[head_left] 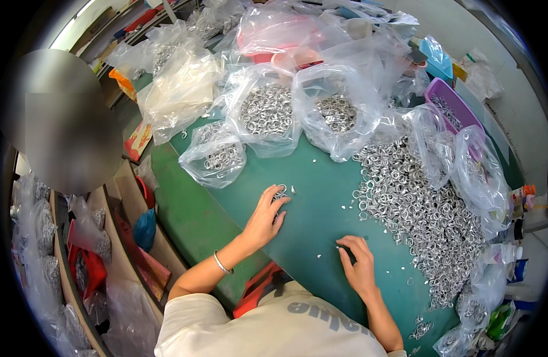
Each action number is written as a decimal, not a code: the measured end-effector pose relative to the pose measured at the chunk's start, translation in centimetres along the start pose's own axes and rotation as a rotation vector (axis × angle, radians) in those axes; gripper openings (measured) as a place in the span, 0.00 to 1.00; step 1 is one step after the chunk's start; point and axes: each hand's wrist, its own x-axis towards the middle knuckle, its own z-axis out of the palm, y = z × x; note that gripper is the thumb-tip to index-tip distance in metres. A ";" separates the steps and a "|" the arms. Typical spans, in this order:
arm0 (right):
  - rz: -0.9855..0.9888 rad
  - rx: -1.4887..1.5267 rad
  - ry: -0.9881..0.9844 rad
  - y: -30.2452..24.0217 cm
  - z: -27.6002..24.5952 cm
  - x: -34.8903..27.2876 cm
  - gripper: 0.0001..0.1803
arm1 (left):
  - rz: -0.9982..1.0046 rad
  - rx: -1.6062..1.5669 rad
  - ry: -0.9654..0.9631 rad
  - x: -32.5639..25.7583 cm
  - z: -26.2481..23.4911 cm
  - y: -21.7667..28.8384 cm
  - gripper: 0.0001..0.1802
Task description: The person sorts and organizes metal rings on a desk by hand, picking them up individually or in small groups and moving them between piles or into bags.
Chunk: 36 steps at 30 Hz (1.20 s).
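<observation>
Over the middle of the green table [304,220], my left hand [262,220] has its fingers curled onto a few silver metal rings [280,193]. Its thumb stands a little away from the fingers. One small ring-like piece [293,190] lies just beyond those fingertips. To the right, my right hand [361,265] is low over the table, thumb and fingers bent toward each other. A tiny pale speck shows at its fingertips; what it is I cannot make out. A wide heap of silver rings [426,220] spreads on the right, apart from that hand.
Clear plastic bags of rings stand along the far side: a small bag [193,156], a middle bag [292,128] and a right bag [369,113]. A purple bin [473,113] sits far right. Shelving [122,256] with bagged rings is at left; small white bits dot the table.
</observation>
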 end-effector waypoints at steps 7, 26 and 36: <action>-0.104 0.081 -0.136 -1.3 5.8 6.1 0.28 | -0.163 -0.309 0.641 -4.1 0.9 0.0 0.13; -0.355 0.061 -0.436 -3.2 15.4 4.9 0.20 | -0.564 -1.057 1.171 -5.8 4.0 2.2 0.26; 0.100 0.743 -0.509 -4.7 15.1 3.2 0.23 | -0.586 -0.793 1.062 -6.1 3.2 5.4 0.25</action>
